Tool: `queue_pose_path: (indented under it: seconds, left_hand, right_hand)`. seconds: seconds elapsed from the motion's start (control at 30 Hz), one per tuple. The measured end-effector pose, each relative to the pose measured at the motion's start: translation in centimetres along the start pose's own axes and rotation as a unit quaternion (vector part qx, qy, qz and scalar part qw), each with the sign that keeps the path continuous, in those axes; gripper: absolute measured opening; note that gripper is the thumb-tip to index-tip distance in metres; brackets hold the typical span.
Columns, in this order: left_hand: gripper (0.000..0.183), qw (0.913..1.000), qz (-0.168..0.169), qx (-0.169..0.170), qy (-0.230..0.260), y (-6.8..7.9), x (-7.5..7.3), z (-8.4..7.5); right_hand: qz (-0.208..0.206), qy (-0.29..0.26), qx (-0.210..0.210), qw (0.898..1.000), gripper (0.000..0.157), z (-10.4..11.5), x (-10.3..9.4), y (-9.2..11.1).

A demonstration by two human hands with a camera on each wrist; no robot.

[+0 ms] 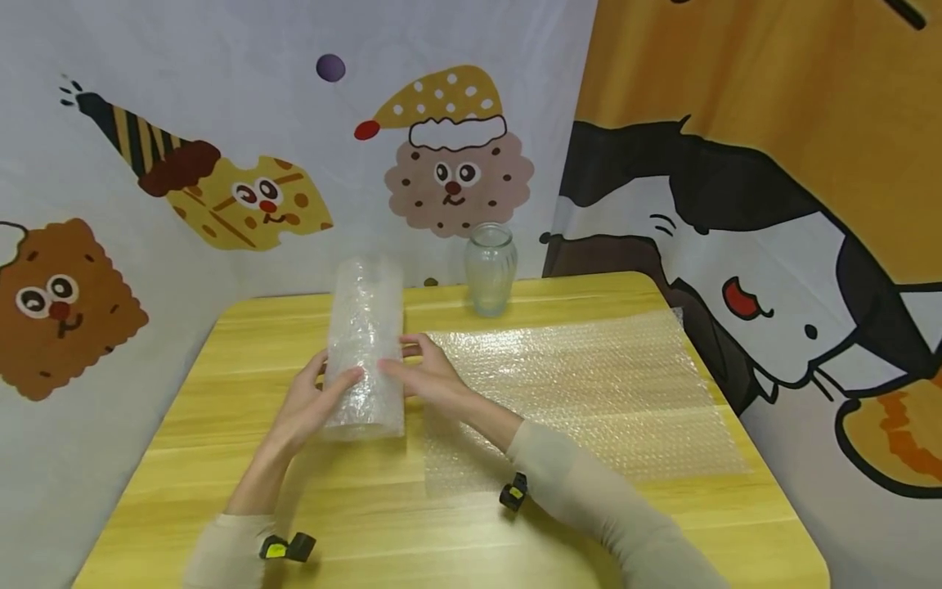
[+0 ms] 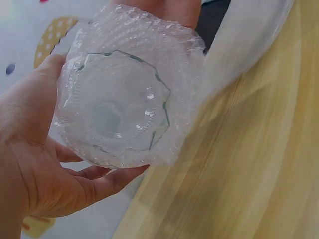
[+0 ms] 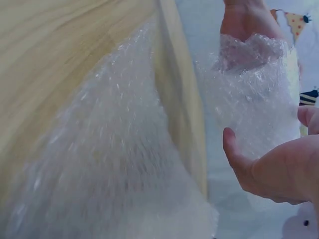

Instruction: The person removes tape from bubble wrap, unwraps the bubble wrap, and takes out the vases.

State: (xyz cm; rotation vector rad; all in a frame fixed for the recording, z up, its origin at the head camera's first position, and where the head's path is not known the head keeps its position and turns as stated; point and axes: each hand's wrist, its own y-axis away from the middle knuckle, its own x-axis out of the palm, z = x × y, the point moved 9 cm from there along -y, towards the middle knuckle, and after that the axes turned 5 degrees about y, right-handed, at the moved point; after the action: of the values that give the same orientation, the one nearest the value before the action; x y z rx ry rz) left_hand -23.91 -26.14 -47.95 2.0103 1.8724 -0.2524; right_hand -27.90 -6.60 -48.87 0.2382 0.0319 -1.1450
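A bubble-wrapped glass vase [image 1: 365,327] is tilted off the table in both hands; its round clear base [image 2: 117,99] shows through the wrap's end in the left wrist view. My left hand [image 1: 305,401] holds its left side, thumb on the near face and fingers curled beneath. On the right side, my right hand [image 1: 434,376] holds the wrap between thumb and fingers. Part of the fingers is hidden behind the roll. A flat sheet of bubble wrap [image 1: 581,401] lies on the table just right of it, under the right forearm.
An unwrapped clear glass vase [image 1: 491,270] stands upright at the back of the yellow wood-grain table [image 1: 243,352]. Behind the table hangs a cloth [image 1: 280,106] printed with cartoon figures. The sheet's right corner reaches the table's right edge.
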Motion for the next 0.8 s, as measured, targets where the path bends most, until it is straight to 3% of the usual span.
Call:
queue_pose_path:
  seconds: [0.23,0.47,0.8]
  left_hand:
    - [0.084,0.9989,0.008,0.02,0.042,0.8,3.8,-1.9]
    - [0.079,0.9946,0.025,0.036,0.093,2.3,7.6,-3.5]
    - [0.08,0.9897,0.055,0.027,0.129,3.9,13.2,-3.6]
  right_hand:
    - [-0.036,0.046,-0.018,0.998,0.079,1.1,-3.6,3.7]
    - [-0.063,0.073,-0.012,0.995,0.076,0.8,-6.5,7.4]
    - [-0.087,0.084,-0.006,0.993,0.071,-1.6,-9.7,11.9]
